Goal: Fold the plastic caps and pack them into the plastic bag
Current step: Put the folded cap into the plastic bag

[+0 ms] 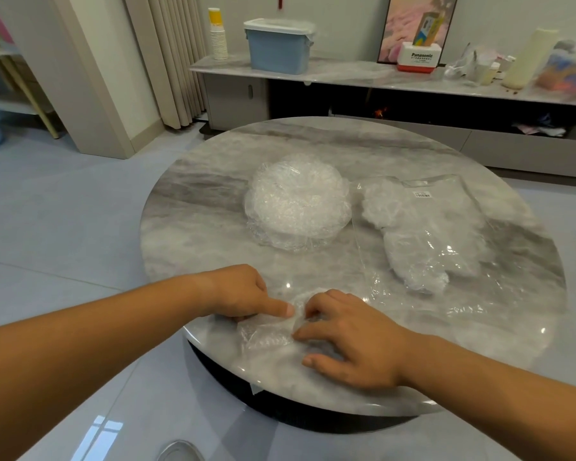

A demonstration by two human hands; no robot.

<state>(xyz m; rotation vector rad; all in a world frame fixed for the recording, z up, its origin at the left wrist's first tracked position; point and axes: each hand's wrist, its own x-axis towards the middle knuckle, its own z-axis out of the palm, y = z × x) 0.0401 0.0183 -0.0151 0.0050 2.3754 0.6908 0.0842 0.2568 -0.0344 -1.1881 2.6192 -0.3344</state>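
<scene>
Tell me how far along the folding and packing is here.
Done: some folded caps already lie inside the plastic bag. In hand: the left hand and right hand work on one cap, flat at the near edge of the table. Left: a pile of unfolded caps waits mid-table, so much of the job remains.
</scene>
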